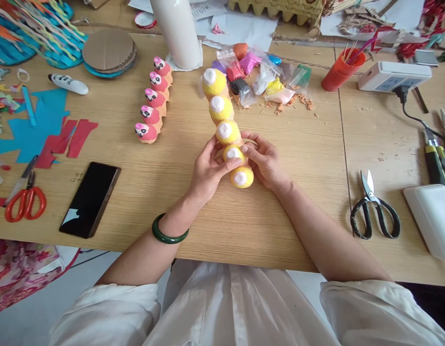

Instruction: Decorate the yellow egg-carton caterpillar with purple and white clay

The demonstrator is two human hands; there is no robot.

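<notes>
Between my two hands is an egg carton strip (227, 130), its row of bumps covered in yellow with a white patch on each. My left hand (209, 168) grips its lower left side, thumb across the front near the lowest bumps. From the other side, my right hand (262, 158) pinches the strip with thumb and fingers. A second egg carton strip (154, 103), with pink bumps bearing small faces and pink snouts, stands on the table to the left. Behind the yellow strip lie several small bags of coloured clay (258, 72).
Red-handled scissors (26, 202) and a phone (90, 199) lie at left, near blue and red paper scraps (38, 125). Black-handled scissors (374, 206), a white case (429, 218) and a power strip (393, 76) are at right. An orange cup (343, 69) and a white bottle (177, 33) stand behind.
</notes>
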